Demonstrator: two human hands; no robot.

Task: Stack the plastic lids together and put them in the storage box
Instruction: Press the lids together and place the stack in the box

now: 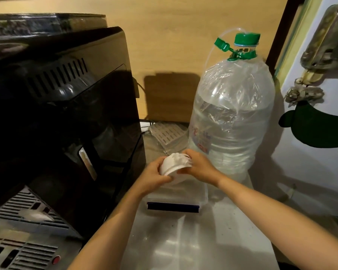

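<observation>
Left hand (pixel 154 175) and right hand (pixel 198 168) both grasp white lids (pixel 175 164), one from each side, likely squaring stack. Lids held just above clear box (pixel 201 193), ready to lower in. Jug (pixel 230 114) just behind box; black machine (pixel 62 117) left of box on tabletop (pixel 193 240).

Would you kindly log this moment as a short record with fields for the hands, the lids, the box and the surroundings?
left hand: grips the stack of white lids from the left
right hand: grips the same stack from the right
lids: held tilted above the storage box, not yet inside
storage box: clear plastic with a dark blue latch, on the counter
water jug: large, green cap, right of the hands
black appliance: left of the hands
</observation>
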